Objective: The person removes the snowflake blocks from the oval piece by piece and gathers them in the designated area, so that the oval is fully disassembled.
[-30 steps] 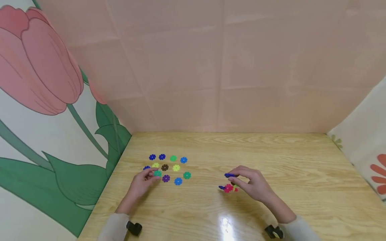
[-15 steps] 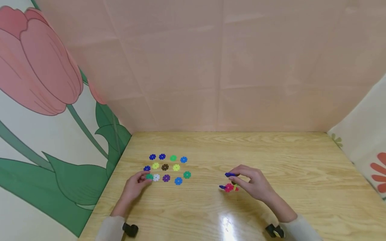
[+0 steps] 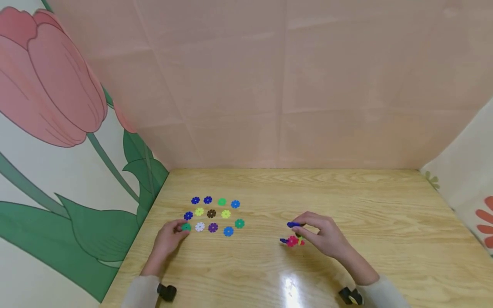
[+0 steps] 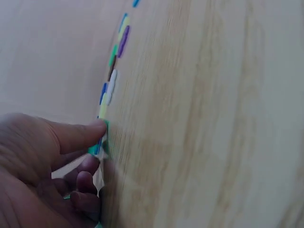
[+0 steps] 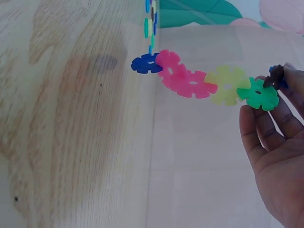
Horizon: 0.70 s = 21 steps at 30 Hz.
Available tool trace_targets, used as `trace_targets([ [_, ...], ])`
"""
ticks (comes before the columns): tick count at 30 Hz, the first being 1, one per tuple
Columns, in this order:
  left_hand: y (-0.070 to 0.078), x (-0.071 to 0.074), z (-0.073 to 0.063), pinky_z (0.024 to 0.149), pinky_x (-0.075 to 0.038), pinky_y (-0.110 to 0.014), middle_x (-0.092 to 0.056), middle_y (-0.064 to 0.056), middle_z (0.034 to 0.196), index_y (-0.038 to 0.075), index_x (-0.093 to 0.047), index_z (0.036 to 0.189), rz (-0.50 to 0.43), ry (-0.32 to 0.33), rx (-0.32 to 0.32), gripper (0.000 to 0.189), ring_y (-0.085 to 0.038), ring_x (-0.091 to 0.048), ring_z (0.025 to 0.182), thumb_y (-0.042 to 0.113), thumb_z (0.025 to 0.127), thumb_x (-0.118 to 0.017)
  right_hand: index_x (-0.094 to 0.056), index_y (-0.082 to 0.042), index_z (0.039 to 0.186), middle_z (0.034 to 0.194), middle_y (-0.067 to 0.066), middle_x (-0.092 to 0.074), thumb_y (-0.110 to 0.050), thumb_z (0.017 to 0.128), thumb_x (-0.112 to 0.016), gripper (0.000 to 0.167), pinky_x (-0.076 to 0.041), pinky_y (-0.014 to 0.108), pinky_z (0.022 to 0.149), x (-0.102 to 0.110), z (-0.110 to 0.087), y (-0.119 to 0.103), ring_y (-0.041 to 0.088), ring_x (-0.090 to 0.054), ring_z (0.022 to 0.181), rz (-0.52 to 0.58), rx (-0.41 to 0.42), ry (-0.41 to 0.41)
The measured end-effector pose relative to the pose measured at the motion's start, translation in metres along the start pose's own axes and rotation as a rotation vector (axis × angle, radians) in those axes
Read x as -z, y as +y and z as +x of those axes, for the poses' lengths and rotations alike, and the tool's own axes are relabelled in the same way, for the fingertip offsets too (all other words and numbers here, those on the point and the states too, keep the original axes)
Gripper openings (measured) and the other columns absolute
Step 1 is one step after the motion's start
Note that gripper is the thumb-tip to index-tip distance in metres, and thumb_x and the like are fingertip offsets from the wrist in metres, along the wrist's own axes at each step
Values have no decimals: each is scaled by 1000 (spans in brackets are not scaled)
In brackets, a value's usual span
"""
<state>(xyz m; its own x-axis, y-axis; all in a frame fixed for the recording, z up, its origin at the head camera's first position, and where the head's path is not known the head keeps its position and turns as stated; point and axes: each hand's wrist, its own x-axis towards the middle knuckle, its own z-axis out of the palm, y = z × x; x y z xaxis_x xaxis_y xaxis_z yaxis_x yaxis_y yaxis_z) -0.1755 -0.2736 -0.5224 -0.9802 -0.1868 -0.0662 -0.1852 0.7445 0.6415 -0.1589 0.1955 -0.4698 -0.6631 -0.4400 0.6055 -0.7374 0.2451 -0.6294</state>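
Observation:
At the left end of the nearest row, my left hand (image 3: 165,241) pinches a green snowflake disc (image 3: 186,227) close over the table. Its thumb (image 4: 90,135) lies along the disc's edge in the left wrist view. Beside it are a white disc (image 3: 199,226) and a purple disc (image 3: 213,227). My right hand (image 3: 323,234) holds up a chain of interlocked snowflake discs by its blue end disc (image 3: 292,224). From the far end, the right wrist view shows blue (image 5: 140,64), two pink, yellow (image 5: 237,76), green (image 5: 266,98) and brown (image 5: 276,77) discs.
Several more loose discs lie in rows on the wooden table (image 3: 246,273), among them a brown disc (image 3: 211,213) and a light blue disc (image 3: 228,231). A pink cloth (image 3: 269,85) hangs behind, and a tulip-printed panel (image 3: 57,85) borders the left.
My left hand has drawn the green disc leftward from over the white disc, which is now uncovered, to the row's left end. The right hand and its chain have barely moved.

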Motion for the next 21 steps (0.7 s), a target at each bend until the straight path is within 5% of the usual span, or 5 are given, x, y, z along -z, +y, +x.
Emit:
trace_targets([
  [10, 15, -1, -3, 85, -48, -47, -60, -15, 108, 1, -66, 127, 33, 68, -45, 38, -29, -58, 97, 15, 93, -72, -76, -12, 104, 94, 5, -74, 10, 85, -74, 29, -54, 19, 67, -3, 1, -2, 11, -68, 74, 17, 37, 9],
  [16, 50, -10, -4, 75, -47, -37, -60, -15, 114, 6, -67, 127, -56, 121, -74, 35, -26, -57, 94, 20, 95, -70, -76, -12, 103, 96, -2, -74, 10, 85, -74, 28, -55, 20, 67, -4, 3, -2, 7, -68, 77, -3, 5, -6],
  [21, 86, -20, -12, 69, -44, -30, -61, -9, 110, 10, -70, 121, -107, 124, -176, 28, -19, -54, 84, 19, 95, -72, -76, -14, 102, 97, -3, -74, 10, 85, -74, 30, -55, 20, 68, -4, 5, -3, 6, -68, 78, -6, -20, -4],
])
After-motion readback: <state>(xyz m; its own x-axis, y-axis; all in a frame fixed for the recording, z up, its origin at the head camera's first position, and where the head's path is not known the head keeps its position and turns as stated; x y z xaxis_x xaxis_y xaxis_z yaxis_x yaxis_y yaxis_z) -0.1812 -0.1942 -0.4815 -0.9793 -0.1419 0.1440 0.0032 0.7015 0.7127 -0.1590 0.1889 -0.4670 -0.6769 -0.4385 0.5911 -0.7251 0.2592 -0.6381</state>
